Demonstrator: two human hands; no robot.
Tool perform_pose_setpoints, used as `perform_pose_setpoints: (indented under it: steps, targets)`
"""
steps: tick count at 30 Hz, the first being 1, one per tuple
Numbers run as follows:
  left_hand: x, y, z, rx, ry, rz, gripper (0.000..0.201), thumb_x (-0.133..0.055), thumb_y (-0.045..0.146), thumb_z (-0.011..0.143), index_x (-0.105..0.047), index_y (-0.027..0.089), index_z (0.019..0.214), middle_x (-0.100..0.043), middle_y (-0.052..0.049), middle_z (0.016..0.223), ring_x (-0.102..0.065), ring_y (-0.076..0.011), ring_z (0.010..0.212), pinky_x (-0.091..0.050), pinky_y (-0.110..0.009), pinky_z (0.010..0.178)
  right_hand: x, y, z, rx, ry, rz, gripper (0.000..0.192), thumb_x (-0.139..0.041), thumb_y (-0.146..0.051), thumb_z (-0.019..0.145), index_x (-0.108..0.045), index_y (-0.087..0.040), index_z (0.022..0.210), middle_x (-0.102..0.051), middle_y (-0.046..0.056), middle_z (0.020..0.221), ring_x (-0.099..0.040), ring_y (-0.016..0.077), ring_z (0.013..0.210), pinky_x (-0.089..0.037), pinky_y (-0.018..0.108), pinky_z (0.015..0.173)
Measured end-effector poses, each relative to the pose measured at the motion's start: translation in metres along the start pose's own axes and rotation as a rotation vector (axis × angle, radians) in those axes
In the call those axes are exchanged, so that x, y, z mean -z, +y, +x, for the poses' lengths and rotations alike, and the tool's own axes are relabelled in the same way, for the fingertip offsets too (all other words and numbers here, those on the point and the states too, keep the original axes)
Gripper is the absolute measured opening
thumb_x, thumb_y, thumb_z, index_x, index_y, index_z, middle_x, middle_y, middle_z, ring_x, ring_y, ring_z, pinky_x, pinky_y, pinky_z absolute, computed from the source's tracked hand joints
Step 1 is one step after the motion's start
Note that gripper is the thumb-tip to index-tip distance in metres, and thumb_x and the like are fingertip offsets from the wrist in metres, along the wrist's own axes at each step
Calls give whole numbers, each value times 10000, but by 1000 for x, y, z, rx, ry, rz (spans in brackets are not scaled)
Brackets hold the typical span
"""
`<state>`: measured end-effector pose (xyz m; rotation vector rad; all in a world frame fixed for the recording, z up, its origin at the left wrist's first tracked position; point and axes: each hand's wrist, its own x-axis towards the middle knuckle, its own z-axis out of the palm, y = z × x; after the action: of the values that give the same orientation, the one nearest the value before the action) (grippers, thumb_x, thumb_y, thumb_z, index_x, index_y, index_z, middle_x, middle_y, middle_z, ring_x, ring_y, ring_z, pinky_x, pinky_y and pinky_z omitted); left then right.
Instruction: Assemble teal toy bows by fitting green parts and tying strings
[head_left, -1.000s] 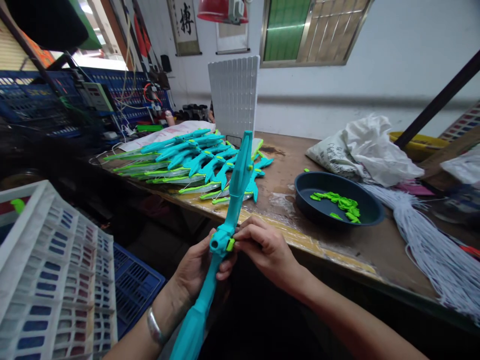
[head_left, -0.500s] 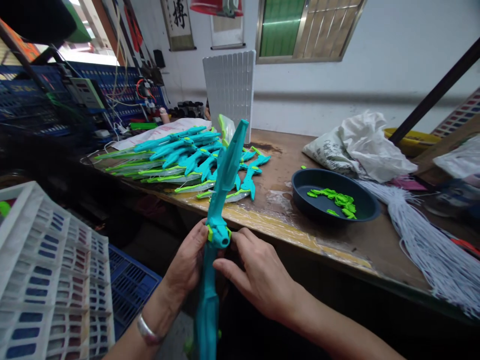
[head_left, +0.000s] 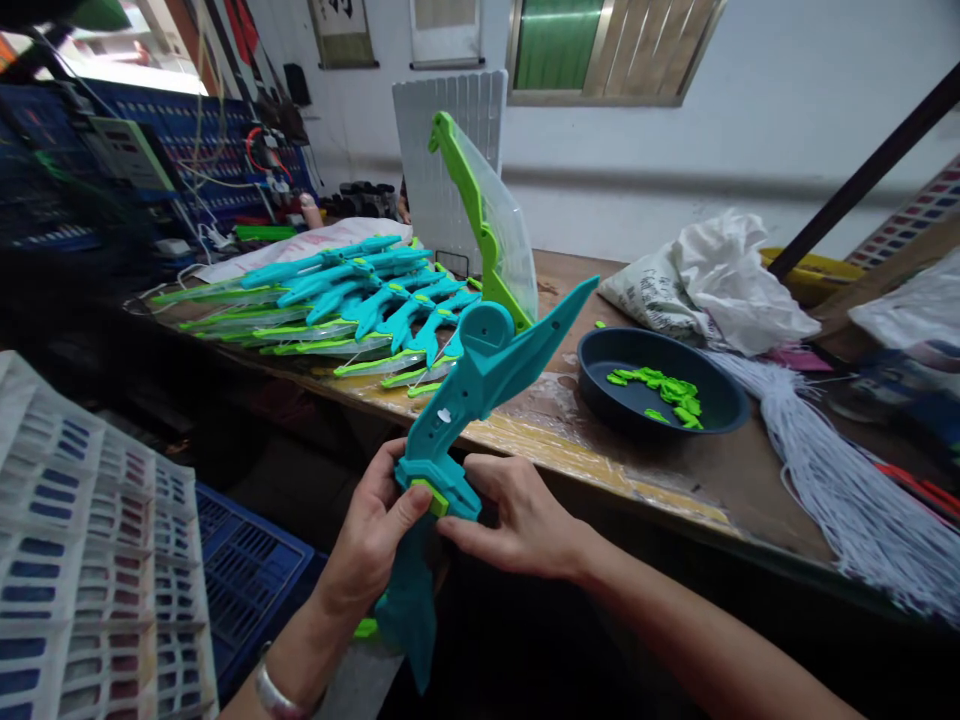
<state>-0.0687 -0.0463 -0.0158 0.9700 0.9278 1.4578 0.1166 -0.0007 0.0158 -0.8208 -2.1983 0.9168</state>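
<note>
A turquoise plastic toy bow with a green-edged clear limb piece stands up in front of me, tilted to the right. My left hand grips its middle, thumb pressed beside a small green part. On the other side, my right hand has its bent fingers and thumb at the blunt end of the middle block. Its fingertips are partly hidden behind the toy. The lower half of the bow hangs below my hands.
Several similar toy bows lie piled on the table. A dark round pan holds small green pieces. White cords and plastic bags are at right. A white crate and a blue crate stand at left.
The toy bow has turned from edge-on to side-on, showing its flat face and the clear green-edged limb piece. Both hands have stayed at its middle. My view has shifted slightly.
</note>
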Motion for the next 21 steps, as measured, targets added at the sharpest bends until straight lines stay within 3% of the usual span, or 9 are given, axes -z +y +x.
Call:
perform_pose_setpoints:
  steps: [6,9,10,12,14,15,16,18,21]
  targets:
    - [-3,-14,0,132,-51,279,568,-847,402,751,-591,233,1229,-717,-37,858,-671,-223,763,-557,-268,678,-13,21,-28,-59,11,57,481,-700,-534,852,-411,-193,676,-400,-63,633,-384,77,560,-247,232,530]
    - [-2,-29,13,235,-90,219,756,-901,389,666,-553,270,1326,-724,-18,802,-679,-240,718,-582,-285,642,0,39,-51,-39,-30,77,461,-714,-618,836,-549,-191,777,-528,-36,743,-492,96,636,-356,210,573]
    - [-2,-32,18,284,-100,159,790,-900,392,662,-538,284,1357,-726,-17,798,-667,-231,678,-579,-279,601,13,46,-61,-75,-27,47,448,-726,-623,828,-605,-192,840,-576,-23,787,-528,105,667,-395,209,602]
    - [0,-34,29,398,-145,7,743,-849,421,722,-538,290,1384,-736,-38,842,-634,-202,603,-548,-261,512,51,58,-88,-308,108,-166,403,-726,-600,841,-683,-203,901,-648,-9,823,-579,120,710,-444,213,660]
    - [3,-31,38,497,-243,-178,623,-737,480,823,-574,249,1379,-716,-70,849,-584,-163,518,-488,-237,430,101,72,-117,-733,417,-588,352,-632,-526,925,-697,-212,782,-674,-6,767,-602,133,706,-453,219,674]
    - [5,-29,42,524,-317,-282,589,-678,510,862,-600,215,1366,-696,-81,830,-563,-146,488,-467,-227,412,128,81,-131,-841,514,-689,316,-572,-445,969,-712,-199,829,-699,31,824,-619,159,746,-454,246,694]
    - [8,-27,46,541,-400,-384,586,-622,546,892,-624,181,1351,-668,-82,793,-540,-129,460,-446,-216,398,153,93,-144,-900,566,-742,293,-514,-342,988,-718,-179,856,-712,75,871,-631,185,778,-449,277,710]
    - [13,-24,54,550,-562,-543,631,-552,623,911,-663,150,1314,-628,-73,732,-517,-110,422,-416,-195,377,194,121,-164,-1018,633,-843,267,-537,-232,925,-689,-149,722,-704,161,824,-635,255,773,-420,349,691]
    - [21,-23,61,605,-746,-632,688,-403,678,955,-658,159,1329,-624,-80,717,-515,-116,395,-395,-194,348,226,165,-186,-1155,673,-965,438,-629,-215,843,-502,-197,425,-641,284,685,-628,345,708,-326,422,607]
